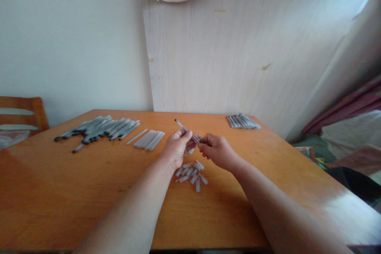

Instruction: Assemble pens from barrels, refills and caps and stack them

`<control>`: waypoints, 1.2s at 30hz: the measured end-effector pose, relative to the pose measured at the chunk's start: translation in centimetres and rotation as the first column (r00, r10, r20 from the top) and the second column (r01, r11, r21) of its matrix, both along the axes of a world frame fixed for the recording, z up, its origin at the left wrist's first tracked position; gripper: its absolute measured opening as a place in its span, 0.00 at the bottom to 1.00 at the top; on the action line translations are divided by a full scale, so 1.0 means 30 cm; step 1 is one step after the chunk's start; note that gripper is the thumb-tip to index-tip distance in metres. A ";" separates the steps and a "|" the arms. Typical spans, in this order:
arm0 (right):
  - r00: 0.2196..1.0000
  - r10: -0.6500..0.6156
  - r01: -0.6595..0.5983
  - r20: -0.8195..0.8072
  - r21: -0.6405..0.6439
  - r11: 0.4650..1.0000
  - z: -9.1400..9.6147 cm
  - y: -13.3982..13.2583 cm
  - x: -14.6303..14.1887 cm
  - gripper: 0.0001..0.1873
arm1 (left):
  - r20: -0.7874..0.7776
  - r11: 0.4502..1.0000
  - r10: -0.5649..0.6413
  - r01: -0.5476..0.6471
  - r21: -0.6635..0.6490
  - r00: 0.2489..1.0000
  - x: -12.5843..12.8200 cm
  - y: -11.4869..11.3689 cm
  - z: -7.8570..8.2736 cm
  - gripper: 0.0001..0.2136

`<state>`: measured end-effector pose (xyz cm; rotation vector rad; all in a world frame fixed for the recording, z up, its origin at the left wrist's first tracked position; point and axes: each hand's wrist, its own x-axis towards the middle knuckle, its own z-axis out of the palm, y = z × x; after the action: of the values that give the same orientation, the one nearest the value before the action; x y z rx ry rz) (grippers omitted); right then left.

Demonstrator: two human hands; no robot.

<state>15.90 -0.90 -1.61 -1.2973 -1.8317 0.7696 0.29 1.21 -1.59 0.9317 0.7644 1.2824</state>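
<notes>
My left hand (177, 145) is closed round a slim clear pen (181, 125) with a dark upper end, tilted up to the left. My right hand (218, 151) pinches at the pen's lower right end; its fingertips hide exactly what they grip there. Below both hands lies a loose pile of short translucent pen caps (192, 174). Left of my left hand, clear pen tubes (149, 139) lie side by side, with a single tube (136, 137) next to them.
A large heap of pens with black ends (99, 127) covers the table's (89, 198) back left. Another bundle of pens (243, 121) lies at the back right, near the wall. A wooden chair (38, 113) stands beyond the left edge. Dark and pink cloth hangs at the right.
</notes>
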 end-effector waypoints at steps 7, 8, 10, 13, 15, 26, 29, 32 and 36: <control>1.000 0.008 -0.008 -0.010 0.001 1.000 0.004 -0.002 0.002 0.06 | -0.008 1.000 0.002 -0.002 -0.003 1.000 0.007 -0.004 -0.001 0.10; 1.000 0.012 -0.012 -0.014 -0.001 1.000 0.005 -0.002 0.002 0.06 | -0.008 1.000 0.000 0.000 -0.003 1.000 0.008 -0.005 0.000 0.10; 0.999 0.027 -0.027 -0.030 0.002 1.000 0.007 -0.004 0.003 0.06 | -0.004 1.000 -0.004 0.004 0.001 1.000 0.009 -0.008 0.003 0.09; 0.998 0.041 -0.040 -0.054 0.010 0.999 0.010 -0.006 0.003 0.07 | 0.003 1.000 0.000 0.000 0.001 1.000 0.010 -0.013 0.008 0.07; 0.998 0.032 -0.032 -0.054 0.002 0.999 0.014 -0.008 0.001 0.06 | 0.009 1.000 0.006 -0.006 0.002 1.000 0.012 -0.015 0.009 0.07; 0.997 0.009 -0.009 -0.080 0.002 1.000 0.018 -0.011 -0.006 0.07 | 0.047 1.000 0.017 -0.018 0.014 0.999 0.019 -0.019 0.001 0.07; 0.996 0.024 -0.024 -0.090 -0.001 1.000 0.019 -0.009 -0.005 0.07 | 0.034 0.999 0.028 -0.028 0.017 0.999 0.019 -0.020 0.004 0.08; 0.995 0.044 -0.044 -0.095 -0.001 0.999 0.019 -0.008 -0.003 0.08 | 0.026 0.999 0.040 -0.041 0.030 0.999 0.016 -0.019 0.010 0.08; 0.988 0.070 -0.071 -0.135 -0.002 0.997 0.021 -0.007 0.003 0.10 | 0.044 0.998 0.067 -0.068 0.016 0.997 0.008 -0.010 0.011 0.07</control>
<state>15.99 -1.10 -0.99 -1.1611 -1.7755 0.8805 0.53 0.92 -1.25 0.8954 0.7569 1.3664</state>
